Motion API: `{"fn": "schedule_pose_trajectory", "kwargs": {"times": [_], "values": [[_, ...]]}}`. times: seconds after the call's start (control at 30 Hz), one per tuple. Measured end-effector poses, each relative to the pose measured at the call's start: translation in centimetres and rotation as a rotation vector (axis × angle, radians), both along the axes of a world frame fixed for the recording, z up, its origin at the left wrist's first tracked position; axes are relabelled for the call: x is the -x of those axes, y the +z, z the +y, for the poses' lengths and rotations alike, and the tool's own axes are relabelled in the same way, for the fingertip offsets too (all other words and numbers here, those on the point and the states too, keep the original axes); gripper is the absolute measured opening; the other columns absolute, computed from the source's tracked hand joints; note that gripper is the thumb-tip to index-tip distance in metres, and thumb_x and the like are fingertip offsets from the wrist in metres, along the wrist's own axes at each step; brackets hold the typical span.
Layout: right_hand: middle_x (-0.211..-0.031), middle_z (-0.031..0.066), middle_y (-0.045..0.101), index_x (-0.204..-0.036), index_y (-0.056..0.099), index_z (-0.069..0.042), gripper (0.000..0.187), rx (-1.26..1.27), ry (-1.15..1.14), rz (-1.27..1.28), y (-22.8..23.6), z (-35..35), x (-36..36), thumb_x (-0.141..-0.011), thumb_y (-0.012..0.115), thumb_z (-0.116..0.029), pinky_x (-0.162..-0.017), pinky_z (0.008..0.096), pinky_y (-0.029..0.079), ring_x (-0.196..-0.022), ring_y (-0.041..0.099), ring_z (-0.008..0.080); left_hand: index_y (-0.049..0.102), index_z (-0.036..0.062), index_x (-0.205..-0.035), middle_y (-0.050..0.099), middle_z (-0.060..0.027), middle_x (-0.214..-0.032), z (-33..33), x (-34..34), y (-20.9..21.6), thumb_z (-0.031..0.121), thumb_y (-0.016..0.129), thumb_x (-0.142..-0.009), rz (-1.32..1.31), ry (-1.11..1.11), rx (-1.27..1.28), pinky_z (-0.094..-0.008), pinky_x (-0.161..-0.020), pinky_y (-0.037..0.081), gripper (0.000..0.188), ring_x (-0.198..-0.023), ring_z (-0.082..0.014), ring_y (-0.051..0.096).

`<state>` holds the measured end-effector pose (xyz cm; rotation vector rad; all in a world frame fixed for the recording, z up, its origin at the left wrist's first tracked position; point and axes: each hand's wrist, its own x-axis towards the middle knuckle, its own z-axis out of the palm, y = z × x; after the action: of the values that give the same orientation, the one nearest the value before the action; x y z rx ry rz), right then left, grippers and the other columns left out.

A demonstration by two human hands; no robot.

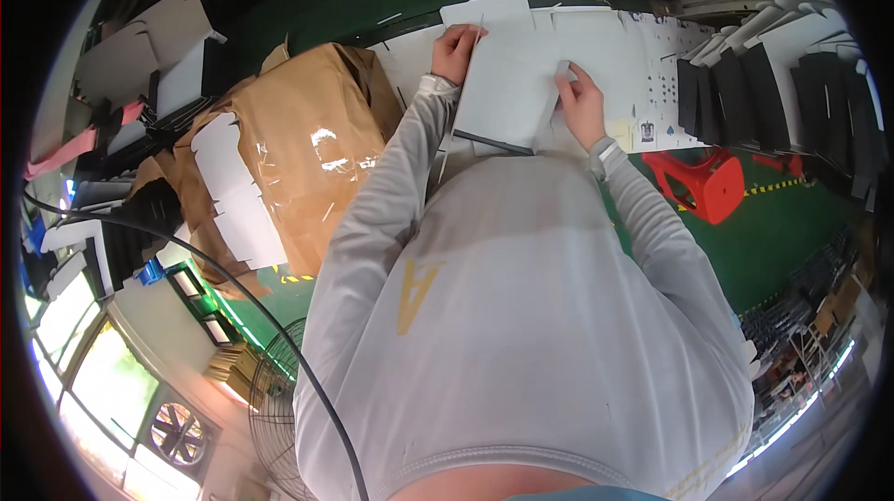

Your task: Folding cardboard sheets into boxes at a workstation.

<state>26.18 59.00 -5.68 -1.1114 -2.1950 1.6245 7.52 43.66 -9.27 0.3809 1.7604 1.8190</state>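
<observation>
A white cardboard sheet (510,73) lies before me on the work table, with a narrow black strip (494,142) along its near edge. My left hand (453,54) is closed at the sheet's upper left edge, fingers curled. At the sheet's right side, my right hand (583,108) pinches a small pale grey piece (562,69) between thumb and fingers; whether this belongs to the sheet I cannot tell. Under and behind the sheet shows a white tabletop (638,54) with dark marks and small printed figures on its right part.
A large brown paper-wrapped bundle (312,128) with white card pieces (237,189) stands on the left. Stacked black-and-white card blanks (745,91) fill the right end. A red plastic stool (700,182) is below the table. A black cable (233,268) crosses the lower left, near a wire-caged fan (275,399).
</observation>
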Motion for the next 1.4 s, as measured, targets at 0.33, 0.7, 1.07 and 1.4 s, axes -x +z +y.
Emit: {"fn": "schedule_pose_trajectory", "kwargs": {"times": [0.33,0.7,1.07,1.4], "values": [[-0.075,0.0111,0.053,-0.100,0.064,-0.001,0.021,-0.323,0.261,0.041,0.1,1.1,-0.6,-0.084,0.060,-0.014,-0.064,0.0292,0.043,-0.069,0.051,0.0224,0.066,-0.0012,-0.095,0.067,-0.0047,-0.085,-1.7,-3.5,-0.8,0.023,0.045,-0.095,-0.053,-0.022,-0.028,-0.0251,-0.075,0.045,0.032,-0.080,-0.0109,0.058],[-0.071,0.0102,0.051,-0.086,0.066,-0.002,0.017,-0.246,0.485,-0.020,0.1,2.0,0.4,-0.084,0.060,-0.018,-0.067,0.0325,0.042,-0.071,0.049,0.0249,0.069,0.0031,-0.087,0.065,-0.0182,-0.086,-2.7,-4.4,-2.9,0.018,0.048,-0.092,0.173,0.058,0.125,-0.0332,-0.077,0.047,0.027,-0.081,-0.0269,0.062],[-0.103,0.0114,0.054,-0.106,0.063,-0.006,0.033,-0.571,0.595,0.023,0.4,4.2,1.9,-0.077,0.067,-0.023,-0.085,0.0348,0.042,-0.098,0.050,0.0281,0.069,0.0027,-0.085,0.064,-0.0185,-0.084,-2.6,-4.5,-3.1,0.020,0.046,-0.092,0.188,0.023,0.096,-0.0331,-0.075,0.046,0.030,-0.081,-0.0265,0.060],[-0.118,0.0114,0.049,-0.129,0.047,-0.009,0.054,-0.443,1.054,-0.257,2.7,5.1,5.8,-0.077,0.059,-0.015,-0.096,0.0391,0.034,-0.110,0.047,0.0295,0.054,0.0011,-0.086,0.050,0.0000,-0.071,-4.9,-3.7,-8.7,0.012,0.048,-0.091,0.005,0.123,-0.177,-0.0254,-0.059,0.042,0.013,-0.065,-0.0080,0.046]]}}
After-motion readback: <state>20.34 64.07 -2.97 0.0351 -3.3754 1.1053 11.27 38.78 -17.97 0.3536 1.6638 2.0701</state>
